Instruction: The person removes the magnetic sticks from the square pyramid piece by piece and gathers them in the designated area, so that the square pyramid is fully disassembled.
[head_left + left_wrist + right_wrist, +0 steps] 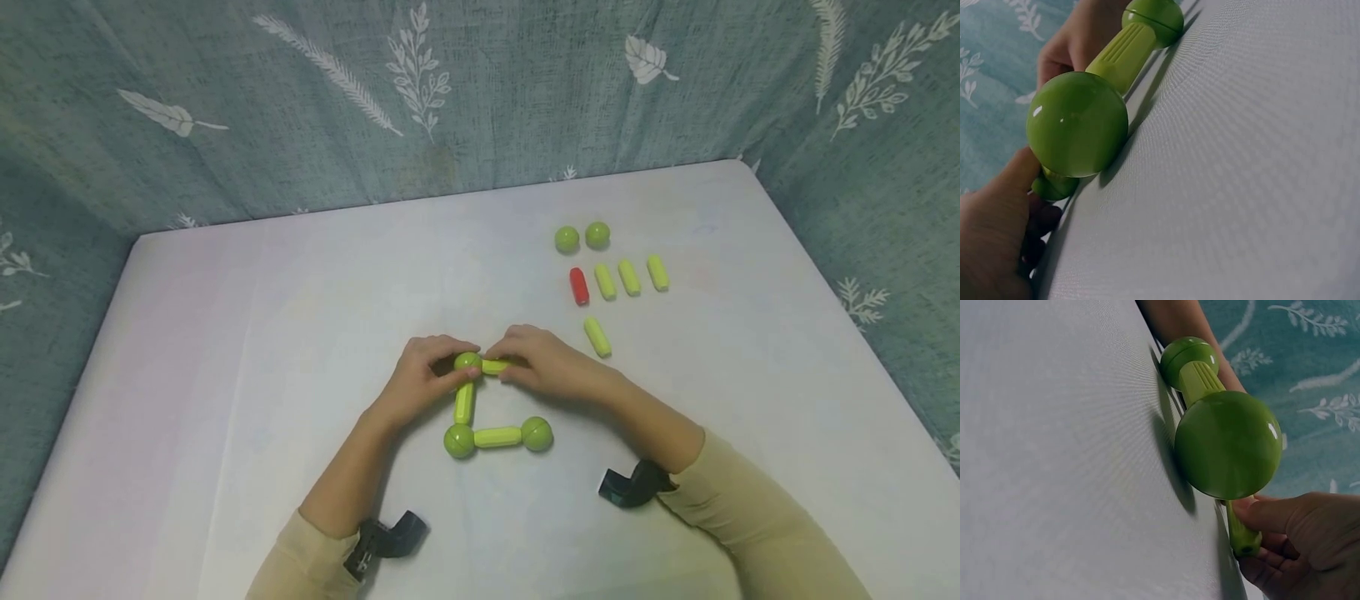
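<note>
My left hand (423,375) pinches a green ball (468,363) at the far left corner of a three-sided frame between thumb and fingers. My right hand (551,362) grips a yellow-green rod (495,367), whose left end meets that ball. The rod's other end, with a small dark spot, shows in the right wrist view (1246,549). From the pinched ball a second rod (464,404) runs toward me to another green ball (459,441). A third rod (498,437) joins this one to a green ball (537,434) at the near right.
Beyond my right hand lie a red rod (579,286), several loose yellow-green rods (629,277) and two green balls (567,240). One more rod (597,337) sits close to my right wrist. Everything rests on a white table (315,283), with a leaf-patterned teal cloth (495,92) behind.
</note>
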Motion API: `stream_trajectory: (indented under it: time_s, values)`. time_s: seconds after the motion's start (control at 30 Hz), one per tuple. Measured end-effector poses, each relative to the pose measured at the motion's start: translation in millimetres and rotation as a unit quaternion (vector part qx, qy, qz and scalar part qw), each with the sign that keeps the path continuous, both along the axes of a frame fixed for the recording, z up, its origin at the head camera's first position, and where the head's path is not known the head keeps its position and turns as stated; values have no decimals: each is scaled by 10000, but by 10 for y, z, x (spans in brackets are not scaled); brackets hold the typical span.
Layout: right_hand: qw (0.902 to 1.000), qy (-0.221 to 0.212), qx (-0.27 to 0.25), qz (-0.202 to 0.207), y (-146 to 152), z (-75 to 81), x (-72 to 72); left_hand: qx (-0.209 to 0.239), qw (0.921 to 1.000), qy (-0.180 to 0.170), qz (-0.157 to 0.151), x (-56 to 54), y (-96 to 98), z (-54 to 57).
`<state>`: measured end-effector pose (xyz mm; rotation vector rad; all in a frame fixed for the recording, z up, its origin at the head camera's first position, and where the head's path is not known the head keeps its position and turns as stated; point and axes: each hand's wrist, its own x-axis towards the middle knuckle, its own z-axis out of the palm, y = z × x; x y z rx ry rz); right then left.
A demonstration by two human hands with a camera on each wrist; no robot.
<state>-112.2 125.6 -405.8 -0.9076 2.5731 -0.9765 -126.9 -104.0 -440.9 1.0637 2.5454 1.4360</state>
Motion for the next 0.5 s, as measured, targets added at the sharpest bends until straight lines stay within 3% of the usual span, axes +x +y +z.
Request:
stream_trajectory:
  time_s: [0.27, 0.5]
  values:
    - [10000, -13, 21, 4, 33, 6, -14, -103, 9997, -134, 156, -1, 9, 6]
    - [9973, -344, -160, -623, 175, 85, 27, 11, 9972, -498, 562, 10, -25, 7]
